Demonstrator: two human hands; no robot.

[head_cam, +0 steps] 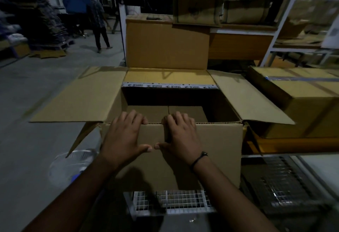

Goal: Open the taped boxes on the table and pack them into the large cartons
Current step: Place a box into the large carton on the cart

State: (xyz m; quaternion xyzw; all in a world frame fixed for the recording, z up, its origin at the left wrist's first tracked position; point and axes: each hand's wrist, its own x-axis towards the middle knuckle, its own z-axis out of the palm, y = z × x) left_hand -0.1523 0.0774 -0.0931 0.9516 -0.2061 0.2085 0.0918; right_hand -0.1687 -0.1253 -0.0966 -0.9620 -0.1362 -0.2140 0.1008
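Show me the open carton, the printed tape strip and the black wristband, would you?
open carton (216, 149): head view, bare near panel.
printed tape strip (169, 86): head view, middle of its length.
black wristband (199, 159): head view, cord on the right wrist.

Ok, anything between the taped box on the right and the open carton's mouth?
Only the right flap of the large carton, splayed toward the taped box; lifting over it should clear. The mouth is open; left hand and right hand grip the near edge.

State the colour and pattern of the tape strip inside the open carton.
Whitish-grey tape, repeating dark printed logos and lettering, inside the carton; best in head view.
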